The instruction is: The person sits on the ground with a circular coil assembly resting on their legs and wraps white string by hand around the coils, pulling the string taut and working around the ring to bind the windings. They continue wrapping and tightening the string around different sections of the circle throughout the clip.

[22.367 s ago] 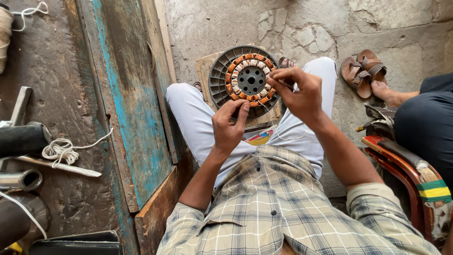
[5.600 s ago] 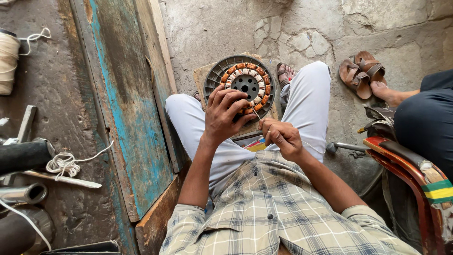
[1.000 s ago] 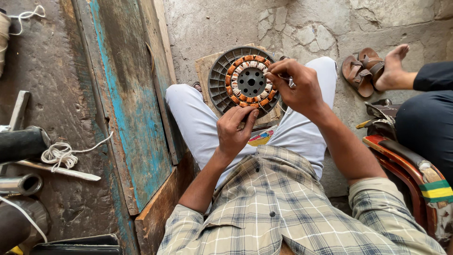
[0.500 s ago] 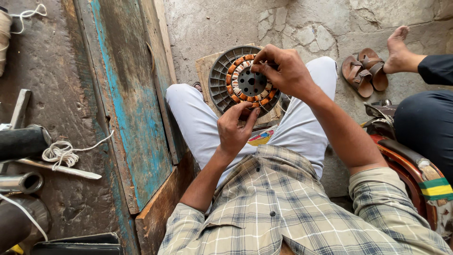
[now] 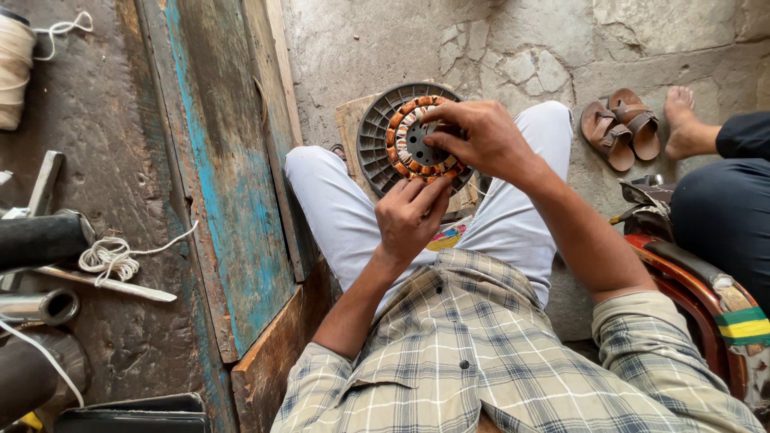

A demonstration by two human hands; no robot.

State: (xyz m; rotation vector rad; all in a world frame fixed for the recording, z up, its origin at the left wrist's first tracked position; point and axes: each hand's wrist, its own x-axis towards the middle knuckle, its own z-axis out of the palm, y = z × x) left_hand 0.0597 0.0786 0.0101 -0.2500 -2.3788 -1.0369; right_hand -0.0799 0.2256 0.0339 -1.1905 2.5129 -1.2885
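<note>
Now, right hand point(image 5: 481, 140): moved over round copper-wound motor stator point(image 5: 405, 144), fingers pinching its windings
Left hand point(image 5: 411, 216): steadying its rim, unchanged

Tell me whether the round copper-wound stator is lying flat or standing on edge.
Lying flat: the stator shows its full round face to the camera, resting between the knees. The right hand covers its right side, the left hand its near edge.

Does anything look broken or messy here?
Nothing looks broken. The round coil ring sits whole under both hands, right hand and left hand. Only a loose string lies tangled, and the blue board has worn paint.
</note>
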